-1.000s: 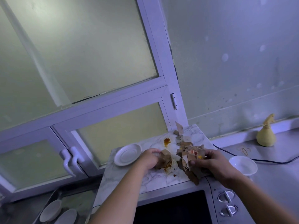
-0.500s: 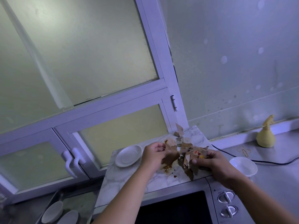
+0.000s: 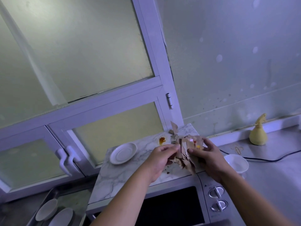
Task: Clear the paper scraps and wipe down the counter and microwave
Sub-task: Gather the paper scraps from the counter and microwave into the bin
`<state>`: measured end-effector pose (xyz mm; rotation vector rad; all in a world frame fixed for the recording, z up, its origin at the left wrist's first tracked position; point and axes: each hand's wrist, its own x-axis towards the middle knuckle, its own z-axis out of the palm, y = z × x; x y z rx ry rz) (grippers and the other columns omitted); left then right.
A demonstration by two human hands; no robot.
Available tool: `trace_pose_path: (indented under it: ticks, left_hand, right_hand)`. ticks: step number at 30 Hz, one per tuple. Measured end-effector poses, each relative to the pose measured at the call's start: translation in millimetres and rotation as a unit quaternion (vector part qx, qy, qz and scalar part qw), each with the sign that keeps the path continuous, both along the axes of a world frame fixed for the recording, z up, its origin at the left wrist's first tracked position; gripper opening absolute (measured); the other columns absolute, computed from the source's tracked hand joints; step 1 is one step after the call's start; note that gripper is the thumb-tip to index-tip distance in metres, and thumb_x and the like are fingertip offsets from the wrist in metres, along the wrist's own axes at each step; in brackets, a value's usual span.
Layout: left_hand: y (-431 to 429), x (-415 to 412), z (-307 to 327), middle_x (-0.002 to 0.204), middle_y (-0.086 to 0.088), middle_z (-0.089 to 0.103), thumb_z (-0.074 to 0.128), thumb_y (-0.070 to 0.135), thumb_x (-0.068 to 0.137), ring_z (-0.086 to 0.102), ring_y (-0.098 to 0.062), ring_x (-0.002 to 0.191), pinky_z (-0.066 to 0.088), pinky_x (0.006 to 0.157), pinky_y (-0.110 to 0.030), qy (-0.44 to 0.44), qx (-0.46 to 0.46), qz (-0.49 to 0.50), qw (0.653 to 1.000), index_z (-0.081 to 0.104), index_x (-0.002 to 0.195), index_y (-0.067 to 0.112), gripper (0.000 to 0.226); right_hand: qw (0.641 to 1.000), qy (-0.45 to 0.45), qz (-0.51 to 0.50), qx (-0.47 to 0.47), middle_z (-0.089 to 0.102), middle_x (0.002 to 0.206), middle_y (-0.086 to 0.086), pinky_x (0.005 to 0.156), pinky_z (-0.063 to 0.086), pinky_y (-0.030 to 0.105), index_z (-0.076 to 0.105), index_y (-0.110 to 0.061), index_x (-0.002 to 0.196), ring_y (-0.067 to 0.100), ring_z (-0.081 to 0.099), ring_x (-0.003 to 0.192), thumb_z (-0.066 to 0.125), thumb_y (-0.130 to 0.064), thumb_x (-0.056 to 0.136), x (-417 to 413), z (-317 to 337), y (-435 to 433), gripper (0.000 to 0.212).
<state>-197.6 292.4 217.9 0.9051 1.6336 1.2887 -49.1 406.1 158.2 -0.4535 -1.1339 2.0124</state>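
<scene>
While the paper scraps (image 3: 187, 149) are bunched over the marbled top of the microwave (image 3: 123, 176), they are held from both sides. The left grip (image 3: 160, 158) is pinched onto the bundle's nine o'clock edge, and the right grip (image 3: 210, 158) is curled round its three o'clock side. Whether the bundle is lifted clear of the top cannot be told. A few loose scraps (image 3: 174, 128) lie at twelve o'clock of the bundle, in the back corner. An orange stain (image 3: 162, 140) is seen at eleven o'clock, with a white saucer (image 3: 123, 153) at nine o'clock. Dark crumbs (image 3: 167, 172) are scattered at seven o'clock, just below the left grip. A small white bowl (image 3: 236, 163) is set on the steel tabletop (image 3: 273, 176) at three o'clock, just beside the microwave.

The gathering step is judged to be in hand, with wiping not yet begun. For it to be done well, the bundle should be pressed together firmly from both sides, so that nothing is shed from the underside, where some pieces hang loose. The pieces should be lifted rather than dragged, since the stain would otherwise be smeared. The saucer and bowl should be avoided, and the strays at twelve o'clock are best fetched in a second pass
</scene>
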Motion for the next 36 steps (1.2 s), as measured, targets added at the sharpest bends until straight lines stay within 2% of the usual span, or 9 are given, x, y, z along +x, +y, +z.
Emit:
trace_pose_path:
  ticks: [5, 10, 14, 18, 20, 23, 28, 33, 36]
  left_hand:
    - [5, 19, 1, 0.09, 0.002, 0.077, 0.078, 0.006, 0.08, 0.069, -0.005, 0.078, 0.051, 0.066, -0.015, 0.088, 0.02, -0.018, 0.996, 0.073, 0.099, 0.017, 0.023]
    - [-13, 29, -3, 0.1, -0.004, 0.077, 0.077, 0.004, 0.079, 0.072, -0.018, 0.092, 0.058, 0.079, -0.033, 0.078, 0.017, -0.08, 0.994, 0.072, 0.11, 0.015, 0.033]
    - [-47, 31, -18, 0.105, -0.005, 0.076, 0.079, 0.01, 0.071, 0.072, -0.021, 0.099, 0.057, 0.077, -0.027, 0.042, 0.027, -0.066, 0.997, 0.073, 0.108, 0.021, 0.039]
    - [-61, 17, -19, 0.097, -0.017, 0.074, 0.074, 0.014, 0.068, 0.071, -0.032, 0.083, 0.055, 0.063, -0.034, -0.027, 0.087, 0.024, 0.996, 0.075, 0.097, 0.022, 0.031]
    - [-60, -7, -17, 0.098, -0.021, 0.072, 0.071, 0.009, 0.069, 0.068, -0.034, 0.083, 0.054, 0.07, -0.039, -0.086, 0.13, 0.091, 0.984, 0.073, 0.099, 0.014, 0.03]
    - [-51, -45, -17, 0.113, -0.018, 0.07, 0.066, 0.008, 0.073, 0.069, -0.027, 0.099, 0.052, 0.089, -0.043, -0.216, 0.185, 0.151, 0.947, 0.066, 0.115, 0.009, 0.042]
    - [-38, -72, -39, 0.133, -0.02, 0.061, 0.062, 0.008, 0.083, 0.057, -0.033, 0.126, 0.049, 0.099, -0.044, -0.313, 0.225, 0.169, 0.907, 0.052, 0.137, 0.002, 0.055]
    - [-38, -88, -58, 0.129, -0.013, 0.066, 0.063, 0.007, 0.085, 0.064, -0.025, 0.117, 0.057, 0.084, -0.034, -0.391, 0.285, 0.183, 0.855, 0.061, 0.127, 0.009, 0.043]
    - [-35, -92, -61, 0.131, -0.012, 0.064, 0.059, 0.007, 0.089, 0.062, -0.024, 0.122, 0.055, 0.09, -0.033, -0.371, 0.287, 0.172, 0.866, 0.057, 0.132, 0.01, 0.044]
  right_hand:
    - [1.0, -0.003, -0.003, -0.007, 0.066, 0.078, 0.028, 0.048, 0.052, 0.038, 0.071, -0.002, 0.094, 0.036, 0.062, 0.059, 0.082, -0.004, 0.066, 11, 8, -15, 0.03]
    - [0.997, -0.01, 0.053, -0.047, 0.065, 0.077, 0.029, 0.05, 0.051, 0.037, 0.064, 0.015, 0.107, 0.038, 0.063, 0.061, 0.072, 0.0, 0.077, 33, 6, -41, 0.034]
    - [0.991, -0.038, 0.125, -0.02, 0.059, 0.08, 0.034, 0.062, 0.051, 0.045, 0.066, 0.012, 0.097, 0.048, 0.053, 0.073, 0.077, -0.003, 0.075, 40, 9, -69, 0.029]
    - [0.997, -0.073, 0.027, 0.011, 0.073, 0.094, 0.021, 0.077, 0.059, 0.041, 0.07, 0.0, 0.102, 0.032, 0.069, 0.082, 0.083, -0.022, 0.07, 29, 18, -71, 0.041]
    - [0.99, -0.106, -0.072, 0.052, 0.072, 0.084, 0.005, 0.077, 0.056, 0.034, 0.073, -0.009, 0.091, 0.017, 0.068, 0.08, 0.08, -0.027, 0.079, 20, 21, -53, 0.023]
    - [0.914, -0.294, -0.194, 0.203, 0.07, 0.1, 0.0, 0.082, 0.046, 0.03, 0.073, -0.015, 0.104, 0.014, 0.064, 0.096, 0.074, -0.021, 0.086, 1, 16, -9, 0.019]
    - [0.755, -0.534, -0.114, 0.363, 0.051, 0.14, 0.01, 0.106, 0.03, 0.038, 0.061, -0.018, 0.133, 0.032, 0.04, 0.13, 0.064, -0.032, 0.088, -32, 1, 28, 0.047]
    - [0.73, -0.545, -0.127, 0.391, 0.054, 0.133, 0.006, 0.104, 0.029, 0.038, 0.066, -0.021, 0.122, 0.03, 0.041, 0.126, 0.064, -0.036, 0.084, -37, -6, 31, 0.042]
    - [0.714, -0.557, -0.114, 0.409, 0.055, 0.13, 0.004, 0.104, 0.028, 0.037, 0.066, -0.023, 0.118, 0.028, 0.04, 0.126, 0.065, -0.034, 0.081, -37, -5, 31, 0.038]
